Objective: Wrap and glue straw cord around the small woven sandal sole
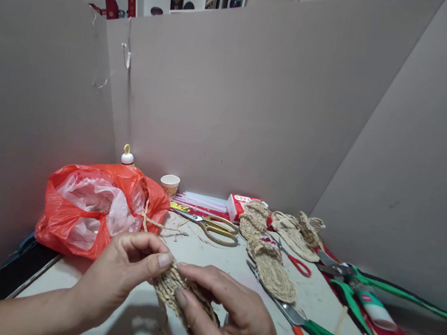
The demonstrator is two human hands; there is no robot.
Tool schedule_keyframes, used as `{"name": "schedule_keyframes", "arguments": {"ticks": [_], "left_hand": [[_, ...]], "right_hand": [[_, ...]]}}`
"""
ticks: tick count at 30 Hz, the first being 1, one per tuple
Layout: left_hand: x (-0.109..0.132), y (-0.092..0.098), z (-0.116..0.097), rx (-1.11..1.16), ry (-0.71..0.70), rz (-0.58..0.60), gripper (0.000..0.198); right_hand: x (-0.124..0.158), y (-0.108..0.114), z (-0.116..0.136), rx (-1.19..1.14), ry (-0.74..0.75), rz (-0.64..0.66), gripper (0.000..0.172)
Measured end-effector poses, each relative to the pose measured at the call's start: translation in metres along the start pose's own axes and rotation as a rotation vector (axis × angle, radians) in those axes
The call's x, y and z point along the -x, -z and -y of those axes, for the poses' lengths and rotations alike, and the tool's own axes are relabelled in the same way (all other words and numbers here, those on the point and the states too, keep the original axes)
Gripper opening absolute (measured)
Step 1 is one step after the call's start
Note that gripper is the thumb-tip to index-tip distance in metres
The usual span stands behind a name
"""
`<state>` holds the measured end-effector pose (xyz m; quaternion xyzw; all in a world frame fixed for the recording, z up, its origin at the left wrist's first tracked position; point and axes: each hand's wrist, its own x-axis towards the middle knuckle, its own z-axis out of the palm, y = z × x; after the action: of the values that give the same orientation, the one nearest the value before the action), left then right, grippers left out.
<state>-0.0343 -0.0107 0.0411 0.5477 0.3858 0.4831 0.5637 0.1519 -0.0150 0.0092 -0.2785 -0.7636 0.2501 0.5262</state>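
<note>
Seemingly, the weave (169, 284) is part-done (a loose strand (167, 332) hangs unworked below), with the left hand (123, 268) and right hand (235, 318) pinching it and finished-looking slippers (277, 276) beyond.

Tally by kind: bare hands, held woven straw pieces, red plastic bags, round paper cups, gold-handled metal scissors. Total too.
Bare hands: 2 (left hand, right hand)
Held beige woven straw piece: 1
Red plastic bag: 1
Round paper cup: 1
Gold-handled metal scissors: 1
Total: 6
</note>
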Motion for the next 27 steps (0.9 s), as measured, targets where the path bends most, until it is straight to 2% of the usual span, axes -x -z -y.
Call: {"name": "schedule_keyframes", "arguments": {"ticks": [6,11,15,19,23,27], "left_hand": [[-0.001,-0.001,-0.001,0.068,0.047,0.012,0.023],[-0.003,-0.003,-0.005,0.072,0.062,-0.013,0.021],[-0.004,-0.001,-0.007,0.119,0.101,-0.02,0.028],[-0.004,0.003,-0.01,0.169,0.12,-0.033,0.028],[-0.003,0.004,-0.012,0.084,0.067,-0.086,0.025],[-0.001,0.004,-0.009,0.066,0.038,-0.06,0.023]], "right_hand": [[-0.001,-0.001,0.0,-0.002,0.068,-0.052,0.029],[0.001,-0.002,0.005,-0.082,-0.163,-0.124,0.039],[-0.001,-0.002,0.005,-0.095,-0.282,-0.074,0.029],[-0.004,-0.001,0.007,-0.121,-0.359,-0.126,0.023],[-0.006,-0.002,0.01,-0.133,-0.401,-0.159,0.021],[-0.006,-0.002,0.009,-0.154,-0.434,-0.157,0.024]]}}
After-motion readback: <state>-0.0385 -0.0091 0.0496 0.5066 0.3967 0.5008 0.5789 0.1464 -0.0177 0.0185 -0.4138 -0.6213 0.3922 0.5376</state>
